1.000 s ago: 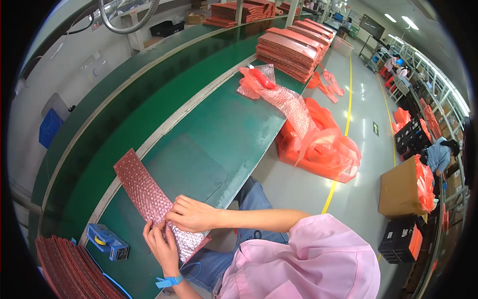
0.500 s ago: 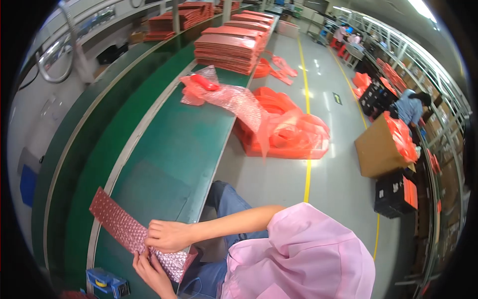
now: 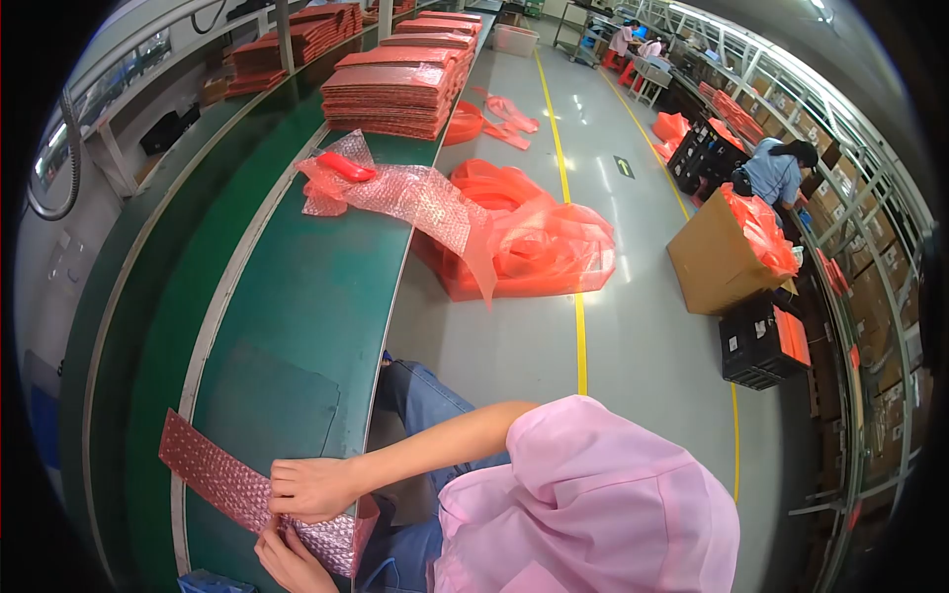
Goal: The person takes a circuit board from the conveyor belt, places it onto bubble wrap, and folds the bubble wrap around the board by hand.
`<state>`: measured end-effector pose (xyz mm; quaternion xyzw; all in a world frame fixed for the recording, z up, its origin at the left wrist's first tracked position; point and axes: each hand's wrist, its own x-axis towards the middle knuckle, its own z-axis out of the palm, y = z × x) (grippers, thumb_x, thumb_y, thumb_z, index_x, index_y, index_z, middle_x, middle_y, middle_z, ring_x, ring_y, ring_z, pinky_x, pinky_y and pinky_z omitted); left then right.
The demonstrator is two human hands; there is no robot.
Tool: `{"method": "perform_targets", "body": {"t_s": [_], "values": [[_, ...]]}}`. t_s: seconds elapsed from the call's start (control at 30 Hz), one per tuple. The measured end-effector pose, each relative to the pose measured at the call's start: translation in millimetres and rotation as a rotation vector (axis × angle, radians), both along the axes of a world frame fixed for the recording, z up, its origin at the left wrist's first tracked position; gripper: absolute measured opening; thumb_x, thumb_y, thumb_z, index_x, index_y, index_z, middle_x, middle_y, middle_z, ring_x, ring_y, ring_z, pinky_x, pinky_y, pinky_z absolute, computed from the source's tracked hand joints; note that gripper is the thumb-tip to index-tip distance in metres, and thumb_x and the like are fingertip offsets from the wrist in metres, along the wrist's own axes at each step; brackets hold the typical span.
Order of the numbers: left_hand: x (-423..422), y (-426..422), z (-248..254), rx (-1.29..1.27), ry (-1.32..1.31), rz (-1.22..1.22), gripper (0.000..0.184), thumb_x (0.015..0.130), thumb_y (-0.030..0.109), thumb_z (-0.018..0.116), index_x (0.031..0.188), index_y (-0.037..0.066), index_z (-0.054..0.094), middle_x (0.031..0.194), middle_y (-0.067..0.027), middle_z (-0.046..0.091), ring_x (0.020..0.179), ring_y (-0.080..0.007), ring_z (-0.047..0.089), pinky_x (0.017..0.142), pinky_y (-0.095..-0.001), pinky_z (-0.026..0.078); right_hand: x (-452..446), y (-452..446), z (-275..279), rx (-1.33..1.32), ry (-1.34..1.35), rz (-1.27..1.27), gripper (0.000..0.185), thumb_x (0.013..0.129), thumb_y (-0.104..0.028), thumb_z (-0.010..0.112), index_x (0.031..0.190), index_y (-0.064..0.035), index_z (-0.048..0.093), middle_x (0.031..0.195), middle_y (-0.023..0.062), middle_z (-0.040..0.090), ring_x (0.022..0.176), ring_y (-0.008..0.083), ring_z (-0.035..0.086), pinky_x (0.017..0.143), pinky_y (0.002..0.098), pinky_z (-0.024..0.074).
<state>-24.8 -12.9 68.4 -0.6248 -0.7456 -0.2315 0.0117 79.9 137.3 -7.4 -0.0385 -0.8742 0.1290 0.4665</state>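
Note:
A long strip of pink bubble wrap (image 3: 213, 476) lies slantwise over the near part of the green bench (image 3: 267, 346), its lower end at the bench's edge. My right hand (image 3: 314, 489) rests on top of it, fingers curled and pressed onto the wrap. Just below, my left hand (image 3: 290, 561) has its fingertips at the strip's lower side, close to the right hand's fingers. Both hands pinch the strip near its middle. Farther up the bench lies a crumpled sheet of bubble wrap (image 3: 420, 195) with a red object (image 3: 346, 167) on it.
Stacked pink pouches (image 3: 386, 94) stand at the bench's far end. A heap of red film (image 3: 534, 242) is on the floor to the right. A blue tape dispenser (image 3: 213, 582) shows at the bottom edge. A co-worker (image 3: 779, 170) bends near a cardboard box (image 3: 707, 257).
The view has turned, so the bench and stacks appear farther left and the hands lower. Both hands remain on the strip. The stack at the lower left has gone out of view.

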Motion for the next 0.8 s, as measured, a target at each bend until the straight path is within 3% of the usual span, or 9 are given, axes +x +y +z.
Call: {"method": "perform_targets", "body": {"t_s": [0.1, 0.37, 0.53, 0.6, 0.63, 0.73, 0.77, 0.8], "values": [[-27, 4, -37, -0.033, -0.112, 0.082, 0.028, 0.093, 0.003, 0.059, 0.121, 0.005, 0.057, 0.112, -0.0122, 0.059, 0.096, -0.0307, 0.060, 0.084, -0.0377, 0.048, 0, -1, -3, -0.017, -0.016, -0.002, 0.020, 0.080, -0.015, 0.063, 0.094, -0.0051, 0.053, 0.089, 0.0120, 0.047, 0.082, 0.0282, 0.044, 0.080, 0.0398, 0.0393], [-31, 2, -30, -0.071, -0.040, 0.036, 0.027, 0.093, 0.003, 0.059, 0.120, 0.005, 0.057, 0.110, -0.0124, 0.060, 0.095, -0.0318, 0.061, 0.083, -0.0384, 0.048, 0, -1, 1, -0.044, 0.027, 0.032, 0.020, 0.079, -0.013, 0.063, 0.095, -0.0054, 0.053, 0.091, 0.0123, 0.049, 0.084, 0.0286, 0.045, 0.081, 0.0396, 0.0402], [19, 11, 26, 0.033, 0.033, 0.060, 0.021, 0.093, 0.006, 0.060, 0.114, 0.005, 0.058, 0.103, -0.0125, 0.060, 0.091, -0.0326, 0.060, 0.081, -0.0400, 0.048, 8, 1, 10, -0.050, -0.050, 0.046, 0.020, 0.079, -0.012, 0.062, 0.097, -0.0053, 0.054, 0.091, 0.0113, 0.052, 0.081, 0.0295, 0.049, 0.078, 0.0397, 0.0427], [-9, 12, -5, -0.279, -0.048, 0.215, 0.023, 0.089, 0.007, 0.063, 0.111, 0.005, 0.062, 0.111, -0.0132, 0.063, 0.105, -0.0320, 0.059, 0.090, -0.0406, 0.047, 10, 1, 21, -0.094, -0.098, 0.054, 0.020, 0.079, -0.011, 0.061, 0.098, -0.0046, 0.056, 0.088, 0.0126, 0.055, 0.074, 0.0318, 0.051, 0.072, 0.0410, 0.0435], [-15, 10, -26, -0.098, 0.095, 0.163, 0.023, 0.085, 0.007, 0.064, 0.108, 0.007, 0.063, 0.105, -0.0127, 0.064, 0.091, -0.0325, 0.060, 0.082, -0.0412, 0.049, 5, 6, 16, -0.141, -0.108, 0.135, 0.021, 0.078, -0.009, 0.060, 0.098, -0.0039, 0.058, 0.083, 0.0137, 0.058, 0.068, 0.0338, 0.053, 0.067, 0.0422, 0.0433], [-8, 15, -4, -0.203, -0.015, 0.206, 0.021, 0.087, 0.012, 0.059, 0.107, 0.007, 0.063, 0.107, -0.0146, 0.065, 0.092, -0.0330, 0.061, 0.080, -0.0415, 0.050, 6, 10, 36, -0.209, -0.282, 0.196, 0.030, 0.069, -0.007, 0.066, 0.099, -0.0036, 0.061, 0.080, 0.0127, 0.061, 0.071, 0.0338, 0.057, 0.067, 0.0418, 0.0451], [-9, 11, -18, 0.072, 0.025, 0.157, 0.018, 0.087, 0.011, 0.057, 0.104, 0.006, 0.061, 0.103, -0.0133, 0.064, 0.088, -0.0325, 0.060, 0.079, -0.0409, 0.049, 8, 5, 40, -0.128, -0.254, 0.126, 0.031, 0.068, -0.007, 0.066, 0.099, -0.0036, 0.062, 0.079, 0.0119, 0.062, 0.072, 0.0329, 0.058, 0.070, 0.0414, 0.0463], [-11, 10, -24, 0.094, 0.038, 0.161, 0.016, 0.088, 0.012, 0.055, 0.103, 0.006, 0.060, 0.098, -0.0114, 0.062, 0.087, -0.0309, 0.060, 0.080, -0.0402, 0.049, 5, 5, 44, -0.198, -0.427, 0.155, 0.033, 0.068, -0.006, 0.066, 0.101, -0.0037, 0.063, 0.085, 0.0114, 0.063, 0.076, 0.0312, 0.059, 0.075, 0.0400, 0.0466]]}}
